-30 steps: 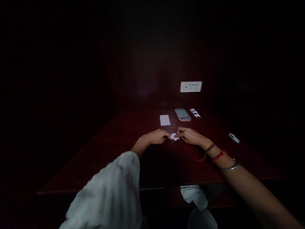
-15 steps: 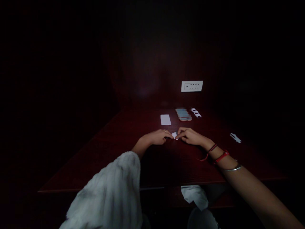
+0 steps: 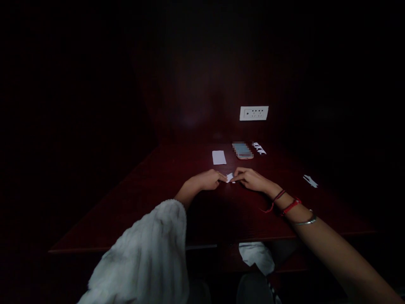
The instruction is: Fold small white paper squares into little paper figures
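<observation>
A small folded piece of white paper (image 3: pixel 230 177) lies on the dark red table between my two hands. My left hand (image 3: pixel 209 180), its fingers pointing right, presses fingertips on the left edge of the paper. From the other side my right hand (image 3: pixel 251 179) grips the right edge with bent thumb and fingers. The fingertips cover parts of the paper, so its exact shape is hard to make out. A flat white sheet (image 3: pixel 219 157) lies just beyond my left hand.
A phone (image 3: pixel 243 150) rests behind my right hand, with folded paper pieces (image 3: pixel 259 148) beside it. Paper scraps (image 3: pixel 310 181) lie to the right on the table (image 3: pixel 126 211). A socket panel (image 3: pixel 254 113) is on the back wall. White crumpled material (image 3: pixel 257 256) shows below the table's front edge.
The view has shifted slightly. Both hands stay at the small paper, with only slight finger movement.
</observation>
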Tool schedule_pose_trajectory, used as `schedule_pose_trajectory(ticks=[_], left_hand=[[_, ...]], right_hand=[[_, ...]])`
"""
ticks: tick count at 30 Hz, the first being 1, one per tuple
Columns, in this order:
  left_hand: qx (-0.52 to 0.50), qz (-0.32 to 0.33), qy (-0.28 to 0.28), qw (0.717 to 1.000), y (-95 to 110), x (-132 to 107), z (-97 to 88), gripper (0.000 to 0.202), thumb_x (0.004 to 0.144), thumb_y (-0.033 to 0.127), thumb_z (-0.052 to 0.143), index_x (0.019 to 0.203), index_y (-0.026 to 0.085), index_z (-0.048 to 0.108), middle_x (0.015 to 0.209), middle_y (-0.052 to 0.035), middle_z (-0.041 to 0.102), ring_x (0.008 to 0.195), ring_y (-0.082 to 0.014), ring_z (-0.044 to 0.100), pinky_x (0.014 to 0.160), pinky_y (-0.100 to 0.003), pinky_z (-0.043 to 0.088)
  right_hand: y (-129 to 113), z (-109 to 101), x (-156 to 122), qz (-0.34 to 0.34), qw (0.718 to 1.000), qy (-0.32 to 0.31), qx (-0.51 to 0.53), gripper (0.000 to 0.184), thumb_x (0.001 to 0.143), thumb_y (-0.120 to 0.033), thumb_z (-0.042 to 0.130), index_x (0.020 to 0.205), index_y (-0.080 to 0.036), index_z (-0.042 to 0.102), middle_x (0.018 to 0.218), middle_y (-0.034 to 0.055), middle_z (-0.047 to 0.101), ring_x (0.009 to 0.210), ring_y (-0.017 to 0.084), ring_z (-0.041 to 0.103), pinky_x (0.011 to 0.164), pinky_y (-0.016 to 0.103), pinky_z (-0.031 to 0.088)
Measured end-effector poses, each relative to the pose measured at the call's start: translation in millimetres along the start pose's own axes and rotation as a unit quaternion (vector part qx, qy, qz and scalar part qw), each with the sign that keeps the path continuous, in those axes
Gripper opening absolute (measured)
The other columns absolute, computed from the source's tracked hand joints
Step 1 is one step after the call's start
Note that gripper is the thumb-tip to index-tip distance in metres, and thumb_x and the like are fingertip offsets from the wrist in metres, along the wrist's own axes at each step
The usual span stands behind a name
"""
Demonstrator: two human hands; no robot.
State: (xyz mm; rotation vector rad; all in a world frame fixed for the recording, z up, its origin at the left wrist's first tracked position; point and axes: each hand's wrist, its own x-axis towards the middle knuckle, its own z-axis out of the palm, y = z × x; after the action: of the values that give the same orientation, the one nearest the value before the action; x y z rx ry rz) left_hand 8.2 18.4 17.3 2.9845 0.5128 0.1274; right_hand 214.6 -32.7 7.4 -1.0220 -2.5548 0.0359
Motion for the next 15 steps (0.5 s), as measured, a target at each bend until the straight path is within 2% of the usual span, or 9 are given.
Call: schedule_pose_trajectory(ticks=[8,15], left_hand=[[0.015,-0.043,-0.01,0.999,-0.8,2.7,3.1,0.047,0.064,0.003,0.039,0.105,0.025,0.049,0.11,0.0034,0.05,0.099,-0.0103,0.045,0.086,-0.019,0.032],[0.014,-0.032,-0.013,0.999,-0.4,4.2,1.8,0.05,0.062,0.001,0.038,0.104,0.026,0.049,0.109,0.0034,0.05,0.099,-0.0102,0.044,0.086,-0.02,0.032]], right_hand=[[-10.6,0.0,4.0,0.01,0.998,-0.02,-0.061,0.04,0.071,-0.006,0.039,0.103,-0.026,0.052,0.088,0.0025,0.051,0.076,0.01,0.049,0.066,0.02,0.036],[-8.5,-3.2,4.4,0.005,0.998,-0.029,-0.055,0.031,0.071,-0.009,0.039,0.091,-0.021,0.059,0.089,0.0019,0.054,0.079,0.011,0.051,0.07,0.021,0.037]])
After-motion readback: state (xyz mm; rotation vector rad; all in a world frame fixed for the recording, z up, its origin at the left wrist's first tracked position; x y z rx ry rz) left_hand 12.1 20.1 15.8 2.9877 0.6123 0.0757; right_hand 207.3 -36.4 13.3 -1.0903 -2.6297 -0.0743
